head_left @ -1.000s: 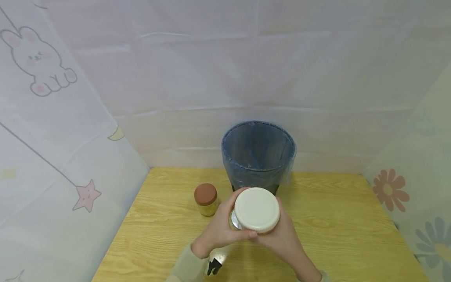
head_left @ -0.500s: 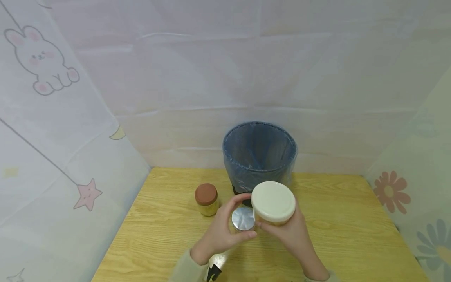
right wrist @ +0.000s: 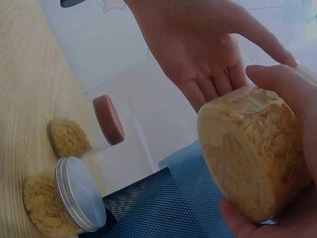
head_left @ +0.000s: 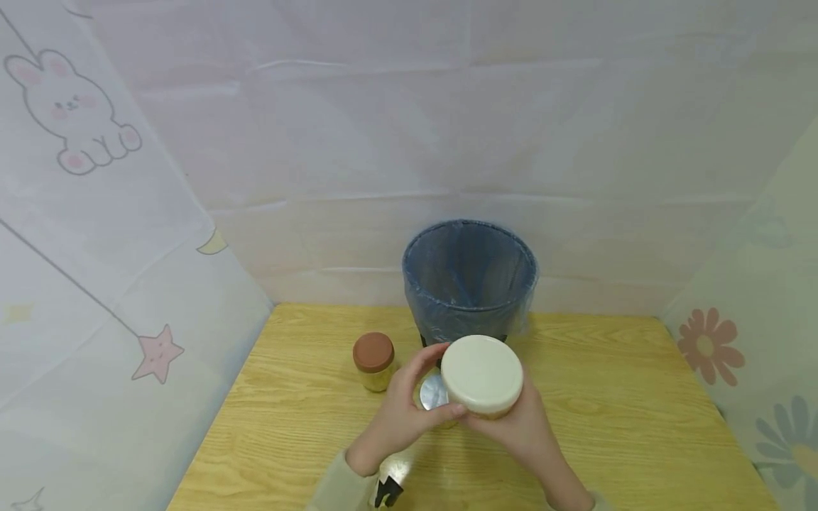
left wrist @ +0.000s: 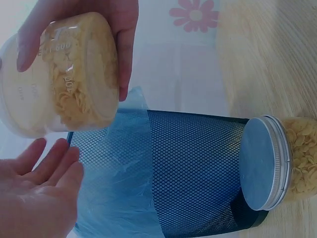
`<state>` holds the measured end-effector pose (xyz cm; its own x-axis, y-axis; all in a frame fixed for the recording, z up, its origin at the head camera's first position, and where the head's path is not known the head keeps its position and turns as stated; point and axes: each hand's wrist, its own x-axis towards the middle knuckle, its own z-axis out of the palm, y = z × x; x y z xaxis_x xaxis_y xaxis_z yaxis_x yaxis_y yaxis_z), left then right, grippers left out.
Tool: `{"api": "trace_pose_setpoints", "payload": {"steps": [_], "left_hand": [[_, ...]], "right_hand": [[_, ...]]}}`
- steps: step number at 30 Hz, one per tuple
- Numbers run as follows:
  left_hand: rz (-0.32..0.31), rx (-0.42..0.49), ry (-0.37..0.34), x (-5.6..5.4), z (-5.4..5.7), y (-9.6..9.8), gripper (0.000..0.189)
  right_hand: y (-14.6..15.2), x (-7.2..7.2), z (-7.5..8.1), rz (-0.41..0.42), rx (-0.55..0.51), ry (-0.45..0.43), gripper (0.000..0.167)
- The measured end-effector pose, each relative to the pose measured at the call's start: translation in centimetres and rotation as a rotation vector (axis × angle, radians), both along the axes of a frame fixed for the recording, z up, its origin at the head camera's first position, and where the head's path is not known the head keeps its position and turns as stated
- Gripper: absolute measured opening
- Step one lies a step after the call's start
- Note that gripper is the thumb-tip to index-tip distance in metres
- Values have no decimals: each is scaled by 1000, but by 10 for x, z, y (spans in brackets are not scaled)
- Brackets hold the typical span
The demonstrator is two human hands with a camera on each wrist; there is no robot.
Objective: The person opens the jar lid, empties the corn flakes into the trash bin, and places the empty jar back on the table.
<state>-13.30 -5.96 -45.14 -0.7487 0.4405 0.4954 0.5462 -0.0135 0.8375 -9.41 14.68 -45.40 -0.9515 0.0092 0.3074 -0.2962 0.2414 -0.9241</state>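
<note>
My right hand [head_left: 533, 440] grips a clear jar [left wrist: 81, 74] of yellow cereal flakes, raised above the table and tilted a little. Its cream-white lid [head_left: 482, 372] faces up in the head view. Beside that lid is my left hand [head_left: 405, 411], fingers spread and gently bent, thumb tip at the lid's near edge; the left wrist view shows its fingertips just off the lid. Below stands a second jar of flakes with a silver lid [head_left: 433, 392], partly covered by the hands. A third jar with a brown lid [head_left: 373, 353] stands to its left.
A dark mesh bin [left wrist: 198, 168] with a blue plastic liner [head_left: 469, 325] stands at the back of the wooden table [head_left: 626, 411], just behind the hands. Cloth walls [head_left: 358, 142] with printed figures surround the table. A small black piece [head_left: 388, 490] shows by the left sleeve.
The white-lidded jar has moved right, away from the left hand, then partly back left toward it, held by the right hand throughout. The left hand has stayed nearly in place.
</note>
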Motion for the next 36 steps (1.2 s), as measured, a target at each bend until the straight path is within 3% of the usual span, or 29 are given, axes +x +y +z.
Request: {"api": "trace_pose_setpoints", "payload": {"steps": [5, 13, 18, 23, 29, 36], "left_hand": [[-52, -37, -65, 0, 1, 1, 97], [-111, -10, -134, -1, 6, -1, 113], [-128, 7, -99, -1, 7, 0, 116], [-120, 5, -41, -2, 4, 0, 109], [-71, -30, -35, 2, 6, -3, 97], [-38, 5, -2, 6, 6, -7, 58]], "right_hand": [[-7, 2, -4, 41, 24, 27, 106], [-12, 5, -7, 108, 15, 21, 103], [-11, 5, -6, 103, -6, -11, 108], [-7, 4, -3, 58, -23, -21, 112], [-2, 2, -3, 22, -38, -23, 114], [2, 0, -3, -56, -2, -38, 110]]}}
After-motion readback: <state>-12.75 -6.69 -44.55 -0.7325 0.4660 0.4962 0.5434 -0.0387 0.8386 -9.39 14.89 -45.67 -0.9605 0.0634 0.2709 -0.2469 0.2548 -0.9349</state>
